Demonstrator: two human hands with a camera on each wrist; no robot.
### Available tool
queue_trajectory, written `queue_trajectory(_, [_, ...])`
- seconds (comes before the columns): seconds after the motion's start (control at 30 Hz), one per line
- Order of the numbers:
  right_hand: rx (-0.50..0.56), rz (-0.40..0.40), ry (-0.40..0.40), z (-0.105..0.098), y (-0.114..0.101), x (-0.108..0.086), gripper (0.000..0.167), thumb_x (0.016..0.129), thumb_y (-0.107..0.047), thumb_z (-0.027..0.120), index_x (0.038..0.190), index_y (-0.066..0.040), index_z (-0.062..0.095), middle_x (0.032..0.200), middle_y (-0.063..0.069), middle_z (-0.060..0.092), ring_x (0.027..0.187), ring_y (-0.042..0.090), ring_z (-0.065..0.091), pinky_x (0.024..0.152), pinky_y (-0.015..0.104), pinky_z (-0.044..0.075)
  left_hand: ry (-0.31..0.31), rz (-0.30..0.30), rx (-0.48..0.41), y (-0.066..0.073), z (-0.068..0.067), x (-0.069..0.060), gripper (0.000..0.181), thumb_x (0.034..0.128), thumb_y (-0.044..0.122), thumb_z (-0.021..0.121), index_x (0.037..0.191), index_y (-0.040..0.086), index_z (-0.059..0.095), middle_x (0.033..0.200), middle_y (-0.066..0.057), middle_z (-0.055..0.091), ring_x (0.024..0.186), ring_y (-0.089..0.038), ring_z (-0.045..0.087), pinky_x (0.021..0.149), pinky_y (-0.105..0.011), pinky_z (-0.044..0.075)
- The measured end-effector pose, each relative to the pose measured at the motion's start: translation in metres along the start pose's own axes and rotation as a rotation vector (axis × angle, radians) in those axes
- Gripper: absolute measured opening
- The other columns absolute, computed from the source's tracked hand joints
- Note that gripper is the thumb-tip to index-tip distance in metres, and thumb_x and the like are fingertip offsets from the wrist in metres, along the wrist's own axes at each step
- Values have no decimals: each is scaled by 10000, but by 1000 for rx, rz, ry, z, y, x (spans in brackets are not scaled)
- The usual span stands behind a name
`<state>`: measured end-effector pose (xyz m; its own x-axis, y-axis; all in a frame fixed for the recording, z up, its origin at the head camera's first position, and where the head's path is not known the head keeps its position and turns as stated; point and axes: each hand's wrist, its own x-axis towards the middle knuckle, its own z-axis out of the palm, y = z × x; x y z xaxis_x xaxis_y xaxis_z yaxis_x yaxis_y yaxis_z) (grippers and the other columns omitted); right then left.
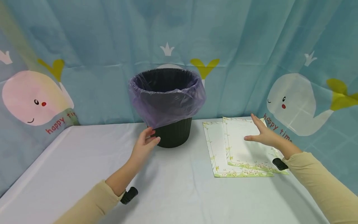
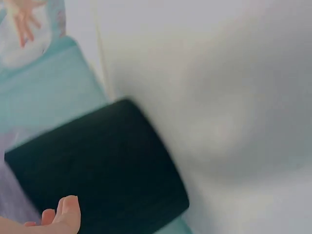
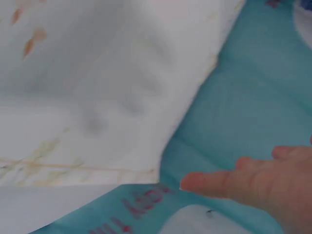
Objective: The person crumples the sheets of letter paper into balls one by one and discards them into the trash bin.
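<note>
A dark ribbed trash bin [image 1: 173, 133] stands at the back of the table, a thin purple plastic bag [image 1: 167, 109] folded over its rim. My left hand [image 1: 144, 146] is in front of the bin's lower left side, fingers loosely bent; whether it touches the bin I cannot tell. In the left wrist view the fingertips [image 2: 70, 214] show against the dark bin [image 2: 107, 161]. Two overlapping sheets of paper [image 1: 249, 149] with flowery green borders lie right of the bin. Above them hovers my right hand [image 1: 264, 135], thumb and fingers spread, holding nothing. The right wrist view shows the upper sheet [image 3: 97, 146] beside the fingers.
A white cloth [image 1: 179, 193] covers the table. Behind it hangs a blue curtain [image 1: 98, 62] with printed whales, close to the bin and the papers' far edge. Both wrists carry a black strapped device, such as the left one [image 1: 130, 195].
</note>
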<state>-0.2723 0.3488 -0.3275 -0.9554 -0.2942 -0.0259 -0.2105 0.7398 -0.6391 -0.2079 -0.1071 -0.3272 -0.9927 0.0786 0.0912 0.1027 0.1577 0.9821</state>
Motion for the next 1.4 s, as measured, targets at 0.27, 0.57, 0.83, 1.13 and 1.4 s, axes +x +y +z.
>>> queue_trajectory(0.27, [-50, 1, -82, -1, 54, -4, 1180, 803, -271, 805, 1511, 50, -84, 1516, 378, -93, 1377, 544, -110, 1055, 704, 3, -186, 55, 270, -22, 48, 3, 616, 971, 225, 617, 1475, 9, 336, 1464, -183, 389, 1305, -366, 410, 1031, -546, 365])
queue_trajectory(0.57, [-165, 70, -156, -1, 93, -10, 1195, 759, -376, 816, 1463, 156, 10, 1443, 481, -18, 1314, 639, -48, 1016, 741, 0, -494, 170, 705, -23, 125, 31, 865, 913, 444, 656, 1557, 103, 189, 1602, -78, 180, 1461, -250, 161, 1157, -435, 195])
queue_trajectory(0.83, [-154, 190, -228, -3, 86, -8, 1241, 760, -442, 805, 1477, 131, -30, 1466, 448, -29, 1326, 626, -42, 1040, 721, 18, -686, 319, 1139, -17, 200, 52, 912, 876, 647, 532, 1576, 255, 98, 1624, 10, 66, 1475, -234, 56, 1139, -483, 229])
queue_trajectory(1.13, [-136, 257, -243, 6, 78, -3, 1262, 722, -421, 841, 1485, 120, -6, 1454, 446, -111, 1293, 643, -169, 984, 759, -85, -725, 228, 1293, -25, 225, 76, 793, 904, 632, 468, 1562, 284, 195, 1617, 60, 99, 1473, -184, 89, 1150, -452, 212])
queue_trajectory(1.4, [-137, 291, -231, 12, 73, 4, 1289, 692, -389, 864, 1491, 102, -20, 1467, 422, -115, 1311, 609, -178, 1007, 732, -102, -724, 168, 1373, -30, 230, 83, 744, 896, 638, 457, 1541, 319, 268, 1603, 87, 168, 1460, -166, 162, 1140, -373, 250])
